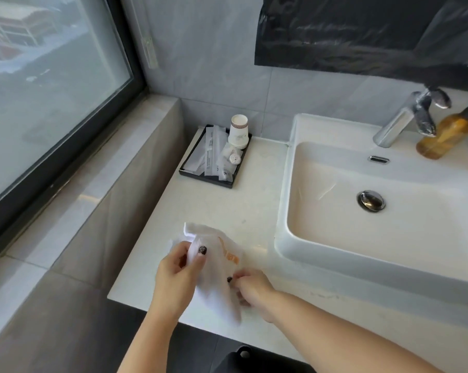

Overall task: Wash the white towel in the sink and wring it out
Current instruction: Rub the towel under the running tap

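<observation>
The white towel [215,267], still inside a clear wrapper with orange print, is held just above the counter's front left part. My left hand [177,275] grips its left edge, thumb on top. My right hand [250,290] pinches the wrapper's right side. The white sink [321,227] lies to the right, dry, with its chrome drain plug [371,201] in the middle. The chrome faucet [405,121] stands at the basin's back with no water running.
A black tray [228,183] holding paper cups [238,131] and wrapped toiletries sits at the counter's back. An amber bottle [448,135] stands beside the faucet. A window with a stone ledge [98,168] lies left. The pale counter [227,208] spans between tray and hands.
</observation>
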The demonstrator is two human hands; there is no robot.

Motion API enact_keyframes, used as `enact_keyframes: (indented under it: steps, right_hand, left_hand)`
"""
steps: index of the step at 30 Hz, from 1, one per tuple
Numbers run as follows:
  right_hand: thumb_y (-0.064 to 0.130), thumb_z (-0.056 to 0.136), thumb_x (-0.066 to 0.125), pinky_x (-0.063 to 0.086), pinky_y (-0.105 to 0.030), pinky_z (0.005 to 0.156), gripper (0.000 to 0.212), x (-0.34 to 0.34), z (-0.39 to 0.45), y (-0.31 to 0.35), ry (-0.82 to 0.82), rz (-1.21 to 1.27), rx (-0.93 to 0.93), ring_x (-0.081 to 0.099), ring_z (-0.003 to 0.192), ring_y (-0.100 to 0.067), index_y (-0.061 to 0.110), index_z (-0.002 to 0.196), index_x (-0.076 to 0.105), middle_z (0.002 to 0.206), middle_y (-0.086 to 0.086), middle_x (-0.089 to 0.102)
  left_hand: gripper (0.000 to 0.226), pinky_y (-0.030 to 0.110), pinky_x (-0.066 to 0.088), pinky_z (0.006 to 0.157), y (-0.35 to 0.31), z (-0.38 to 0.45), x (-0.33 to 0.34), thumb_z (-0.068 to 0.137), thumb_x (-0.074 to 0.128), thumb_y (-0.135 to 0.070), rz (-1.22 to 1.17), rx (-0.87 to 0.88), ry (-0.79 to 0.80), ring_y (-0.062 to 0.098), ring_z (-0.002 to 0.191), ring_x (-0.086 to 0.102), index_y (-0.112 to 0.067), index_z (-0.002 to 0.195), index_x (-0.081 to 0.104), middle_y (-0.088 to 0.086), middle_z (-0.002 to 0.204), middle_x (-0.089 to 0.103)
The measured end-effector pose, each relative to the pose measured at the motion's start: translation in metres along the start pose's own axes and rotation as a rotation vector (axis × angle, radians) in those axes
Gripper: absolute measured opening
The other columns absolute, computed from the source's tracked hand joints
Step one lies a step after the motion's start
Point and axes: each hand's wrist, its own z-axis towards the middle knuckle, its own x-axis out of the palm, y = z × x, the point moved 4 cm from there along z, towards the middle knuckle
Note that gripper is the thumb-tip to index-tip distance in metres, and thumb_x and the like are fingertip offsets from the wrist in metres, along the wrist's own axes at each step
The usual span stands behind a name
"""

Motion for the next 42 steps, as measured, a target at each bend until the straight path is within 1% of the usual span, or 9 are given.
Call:
enact_keyframes:
  steps: [5,10,14,18,24,27,33,36,42]
  right_hand:
    - [0.015,0.090,0.044,0.044,-0.026,0.067,0.026,-0.037,-0.043,0.027,0.107,0.422,-0.056,0.062,0.076,-0.021,0.012,0.083,0.069,0.081,-0.002,0.069]
    - [0.026,0.089,0.057,0.043,-0.042,0.103,0.038,-0.118,-0.083,0.066,0.121,0.778,-0.260,0.064,0.113,-0.032,0.002,0.114,0.070,0.122,-0.019,0.066]
    - [0.020,0.092,0.055,0.044,-0.039,0.094,0.032,-0.201,-0.131,0.088,0.075,0.932,-0.518,0.062,0.104,-0.025,0.001,0.114,0.069,0.115,-0.016,0.067]
    - [0.006,0.093,0.054,0.047,-0.036,0.079,0.025,-0.291,-0.169,0.090,-0.145,0.973,-0.761,0.065,0.093,-0.022,0.002,0.117,0.061,0.106,-0.016,0.069]
    - [-0.001,0.087,0.062,0.047,-0.032,0.075,0.021,-0.407,-0.160,0.037,-0.654,0.459,-0.770,0.064,0.085,-0.015,0.019,0.095,0.063,0.092,0.001,0.072]
    - [0.000,0.082,0.063,0.048,-0.032,0.081,0.025,-0.424,-0.129,-0.006,-0.767,0.213,-0.576,0.065,0.100,-0.018,0.023,0.091,0.063,0.099,0.009,0.068]
    - [0.022,0.081,0.073,0.045,-0.010,0.079,0.024,-0.366,-0.106,-0.031,-0.450,-0.142,-0.643,0.059,0.097,0.002,0.030,0.099,0.060,0.105,0.015,0.064]
    - [0.031,0.078,0.078,0.046,-0.011,0.076,0.026,-0.355,-0.107,-0.016,-0.488,-0.069,-0.709,0.060,0.092,0.005,0.028,0.097,0.060,0.098,0.014,0.066]
    - [0.028,0.087,0.068,0.051,-0.018,0.073,0.009,-0.355,-0.133,0.028,-0.600,-0.168,-0.873,0.066,0.081,0.000,0.033,0.080,0.064,0.082,0.013,0.071]
  left_hand:
    - [0.011,0.034,0.045,0.080,-0.073,0.002,0.044,0.086,0.068,-0.022,-0.321,0.089,0.082,0.021,0.083,0.062,-0.011,0.088,0.071,0.021,0.090,0.068]
    - [0.012,0.032,0.044,0.080,-0.154,-0.003,0.119,0.092,0.062,-0.016,-0.517,0.197,0.250,0.019,0.082,0.059,-0.011,0.089,0.072,0.008,0.085,0.066]
    - [0.024,0.031,0.048,0.088,-0.224,-0.022,0.174,0.083,0.062,-0.012,-0.566,0.397,0.398,0.020,0.094,0.062,-0.010,0.105,0.072,0.008,0.096,0.069]
    - [0.017,0.024,0.054,0.085,-0.271,-0.034,0.215,0.092,0.065,-0.003,-0.436,0.619,0.289,0.015,0.095,0.067,-0.009,0.107,0.070,0.005,0.101,0.074]
    - [0.015,0.010,0.045,0.065,-0.222,-0.008,0.266,0.089,0.072,-0.020,0.093,0.531,-0.014,-0.005,0.073,0.064,-0.032,0.082,0.068,-0.021,0.076,0.071]
    - [0.015,0.009,0.041,0.057,-0.164,-0.011,0.305,0.088,0.073,-0.016,0.032,0.295,0.032,-0.002,0.061,0.061,-0.024,0.075,0.074,-0.011,0.067,0.071]
    - [0.007,0.029,0.027,0.062,-0.114,-0.036,0.362,0.087,0.060,-0.013,-0.312,-0.173,0.321,0.023,0.073,0.031,-0.008,0.082,0.058,0.011,0.078,0.032]
    - [0.016,0.030,0.037,0.078,-0.125,-0.037,0.362,0.087,0.051,0.000,-0.394,-0.117,0.452,0.024,0.085,0.040,0.010,0.095,0.061,0.017,0.085,0.045]
    - [0.029,0.039,0.046,0.096,-0.157,-0.029,0.347,0.070,0.071,-0.017,-0.392,0.017,0.406,0.027,0.095,0.066,-0.007,0.097,0.078,0.020,0.104,0.073]
